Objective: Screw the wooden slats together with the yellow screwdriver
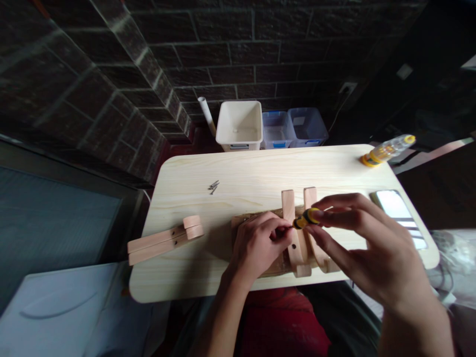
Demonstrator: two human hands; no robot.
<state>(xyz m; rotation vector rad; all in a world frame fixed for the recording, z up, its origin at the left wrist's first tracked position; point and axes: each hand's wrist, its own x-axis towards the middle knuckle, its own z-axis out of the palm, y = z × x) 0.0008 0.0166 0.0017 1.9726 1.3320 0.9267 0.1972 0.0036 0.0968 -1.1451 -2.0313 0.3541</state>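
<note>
My right hand (357, 233) grips a yellow and black screwdriver (305, 218), its tip pointing left. At that tip, the fingers of my left hand (262, 238) are pinched together; whatever they hold is too small to make out. Under both hands lies a brown wooden board (273, 270). Across it rest a hooked wooden piece (296, 255) with a dark hole and a second hooked piece (310, 197), partly hidden by my right hand. Several screws (213, 187) lie loose on the table, up and left of the board.
Two more hooked wooden pieces (158, 244) lie at the table's (178, 173) left edge. A yellow-capped clear bottle (386, 151) stands at the back right, near a phone (403, 218). Beyond the table are a white bin (240, 124) and blue-tinted boxes (307, 126).
</note>
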